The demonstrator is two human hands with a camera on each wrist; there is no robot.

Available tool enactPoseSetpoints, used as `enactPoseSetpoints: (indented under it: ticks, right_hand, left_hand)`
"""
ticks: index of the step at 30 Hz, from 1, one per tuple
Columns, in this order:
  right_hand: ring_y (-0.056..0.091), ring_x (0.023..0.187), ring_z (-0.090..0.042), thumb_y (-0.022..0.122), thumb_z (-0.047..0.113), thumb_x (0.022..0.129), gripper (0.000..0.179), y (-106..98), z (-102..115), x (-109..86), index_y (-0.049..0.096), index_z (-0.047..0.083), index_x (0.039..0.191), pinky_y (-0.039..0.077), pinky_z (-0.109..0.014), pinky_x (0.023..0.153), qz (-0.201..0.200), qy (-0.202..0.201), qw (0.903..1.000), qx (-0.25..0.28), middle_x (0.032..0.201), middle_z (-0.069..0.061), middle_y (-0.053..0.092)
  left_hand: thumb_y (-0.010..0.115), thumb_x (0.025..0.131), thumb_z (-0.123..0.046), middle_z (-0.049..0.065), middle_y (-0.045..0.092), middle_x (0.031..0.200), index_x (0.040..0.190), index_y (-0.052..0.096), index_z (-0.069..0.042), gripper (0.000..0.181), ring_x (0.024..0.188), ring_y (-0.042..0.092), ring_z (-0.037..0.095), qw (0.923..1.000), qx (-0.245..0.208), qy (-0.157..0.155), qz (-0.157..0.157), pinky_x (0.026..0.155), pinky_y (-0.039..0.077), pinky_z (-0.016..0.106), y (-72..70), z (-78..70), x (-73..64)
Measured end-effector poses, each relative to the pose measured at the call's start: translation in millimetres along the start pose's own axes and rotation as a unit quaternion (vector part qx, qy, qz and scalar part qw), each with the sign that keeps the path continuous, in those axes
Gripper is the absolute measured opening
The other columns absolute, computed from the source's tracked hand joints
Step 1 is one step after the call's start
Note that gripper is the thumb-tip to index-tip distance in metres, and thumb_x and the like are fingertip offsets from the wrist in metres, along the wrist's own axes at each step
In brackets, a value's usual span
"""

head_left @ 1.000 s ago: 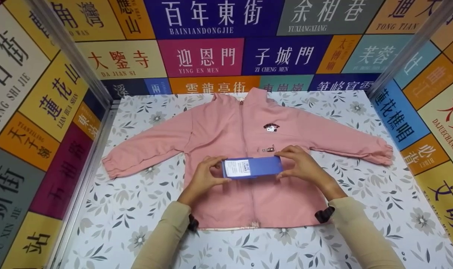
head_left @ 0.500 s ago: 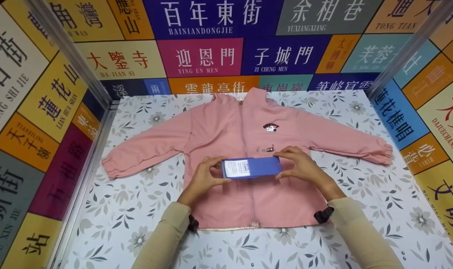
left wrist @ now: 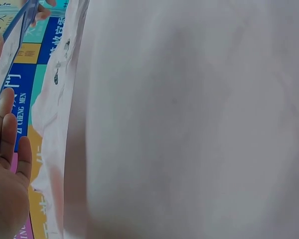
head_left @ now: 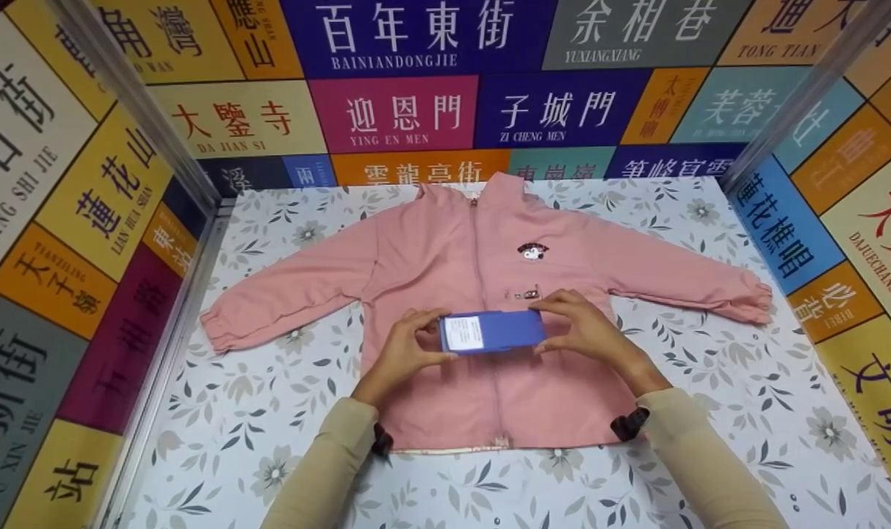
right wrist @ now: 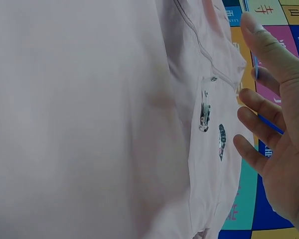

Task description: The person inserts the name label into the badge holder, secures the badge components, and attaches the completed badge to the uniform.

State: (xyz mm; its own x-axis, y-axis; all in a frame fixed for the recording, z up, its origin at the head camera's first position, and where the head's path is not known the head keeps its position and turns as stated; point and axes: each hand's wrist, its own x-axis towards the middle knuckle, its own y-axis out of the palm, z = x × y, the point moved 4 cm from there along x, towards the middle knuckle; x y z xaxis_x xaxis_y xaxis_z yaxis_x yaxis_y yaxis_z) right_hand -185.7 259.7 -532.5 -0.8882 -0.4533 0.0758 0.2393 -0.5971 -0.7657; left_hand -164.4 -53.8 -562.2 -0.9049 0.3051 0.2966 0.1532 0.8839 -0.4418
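Note:
A flat blue card holder (head_left: 510, 328) with a white printed card (head_left: 464, 333) showing at its left part is held level above the pink jacket (head_left: 438, 257). My left hand (head_left: 401, 356) pinches its left end between thumb and fingers. At the right end, my right hand (head_left: 596, 330) grips it the same way, thumb on the near edge and fingers on the far edge. In the left wrist view the holder (left wrist: 12, 45) slants at the upper left corner, with the other fingers spread below it. Only a thin blue edge shows in the right wrist view, beside the right hand (right wrist: 289, 94).
The zipped jacket lies flat, sleeves spread, on a table (head_left: 768, 433) covered in a leaf-patterned white sheet. A small badge (head_left: 533, 251) and a pocket zip pull (head_left: 529, 294) sit on its chest. Panels of colourful street-name signs (head_left: 397, 110) stand around the table.
My right hand has moved slightly left with the holder's right part, so the holder looks shorter and less of the white card shows. My left hand and the jacket stay nearly where they were.

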Motion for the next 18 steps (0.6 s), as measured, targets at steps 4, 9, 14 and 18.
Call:
enactPoseSetpoints:
  ticks: [4,9,14,18]
  right_hand:
    - [0.052,0.118,-0.022,0.093,0.033,0.062,0.079,2.8,1.3,1.5,0.063,0.018,0.134,0.043,-0.048,0.105,0.004,0.001,1.0,0.002,0.123,-0.001,0.062]
    - [0.052,0.12,-0.022,0.093,0.034,0.062,0.078,4.6,3.9,2.2,0.063,0.018,0.133,0.043,-0.048,0.106,0.007,0.002,1.0,0.002,0.124,-0.002,0.062]
    - [0.051,0.12,-0.022,0.093,0.034,0.063,0.077,5.7,7.1,2.2,0.064,0.019,0.133,0.043,-0.048,0.106,0.006,-0.005,1.0,-0.003,0.125,-0.002,0.062]
    - [0.052,0.119,-0.022,0.092,0.034,0.063,0.077,6.9,7.4,2.7,0.064,0.019,0.133,0.043,-0.049,0.105,0.006,-0.009,0.9999,-0.007,0.125,-0.001,0.062]
  left_hand:
    - [0.093,0.063,-0.017,0.009,0.07,0.097,0.128,0.064,-0.003,0.073,0.09,0.057,0.02,1.0,0.0,0.0,-0.002,0.084,0.058,0.034,0.4,0.1,0.1]
    - [0.094,0.062,-0.016,0.008,0.069,0.094,0.127,0.065,-0.003,0.073,0.09,0.056,0.019,1.0,0.009,0.0,-0.002,0.083,0.057,0.037,0.8,-0.2,0.1]
    - [0.094,0.061,-0.016,0.008,0.069,0.092,0.126,0.066,-0.004,0.072,0.089,0.056,0.019,0.9998,0.018,0.002,-0.003,0.082,0.057,0.036,1.9,0.0,0.0]
    - [0.094,0.061,-0.015,0.009,0.069,0.095,0.126,0.065,-0.003,0.072,0.09,0.057,0.021,0.9999,0.012,0.004,-0.003,0.082,0.058,0.037,2.5,0.1,-0.2]
